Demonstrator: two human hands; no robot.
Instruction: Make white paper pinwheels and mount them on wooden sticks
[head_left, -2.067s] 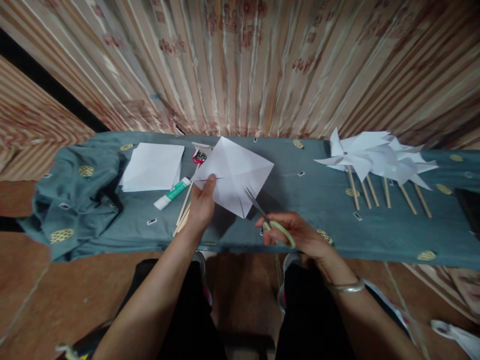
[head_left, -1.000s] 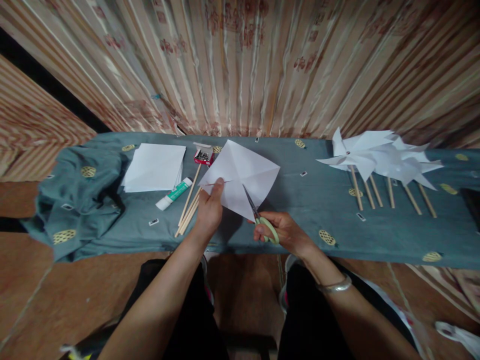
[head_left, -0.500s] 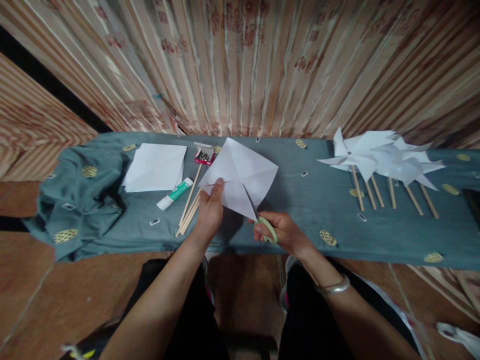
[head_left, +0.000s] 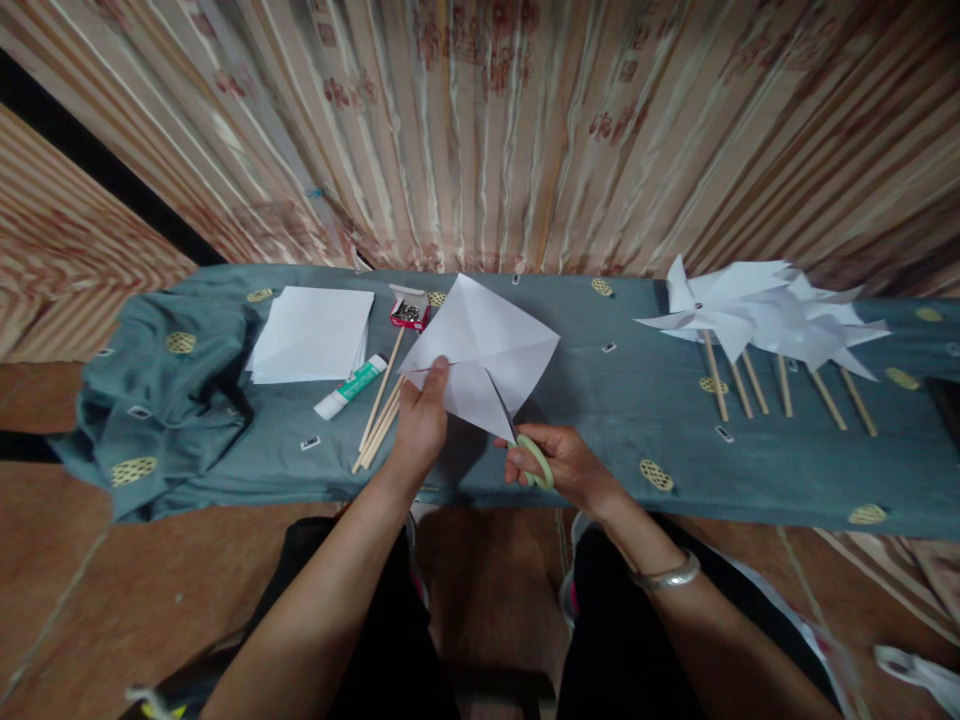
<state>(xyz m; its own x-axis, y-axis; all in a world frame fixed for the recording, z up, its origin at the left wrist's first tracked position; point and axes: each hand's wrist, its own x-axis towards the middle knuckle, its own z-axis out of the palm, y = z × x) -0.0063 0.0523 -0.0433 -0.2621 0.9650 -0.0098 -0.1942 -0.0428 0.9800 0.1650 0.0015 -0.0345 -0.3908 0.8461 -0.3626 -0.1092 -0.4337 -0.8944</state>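
Observation:
A square sheet of white paper point(head_left: 502, 320), creased along its diagonals, is held up above the cloth, one corner pointing away from me. My left hand point(head_left: 424, 415) pinches its left part, thumb on top and fingers underneath, beside a slit cut in from the left corner. My right hand point(head_left: 559, 462) is wrapped round the pale green handles of a pair of scissors point(head_left: 536, 465). Their blades lie in a cut that runs from the near corner towards the paper's centre. The fingers below the paper are hidden.
A stack of white paper point(head_left: 311, 335), a glue stick point(head_left: 351, 387), wooden sticks point(head_left: 381, 430) and a red box of metal pins point(head_left: 409, 310) lie on the left. Several paper pinwheels point(head_left: 765, 310) on sticks lie on the right. Green patterned cloth point(head_left: 600, 420) covers the table before a curtain point(head_left: 480, 140).
The paper has shifted very slightly to the right and up. Both hands and the scissors stay almost where they were, the blades still in the cut.

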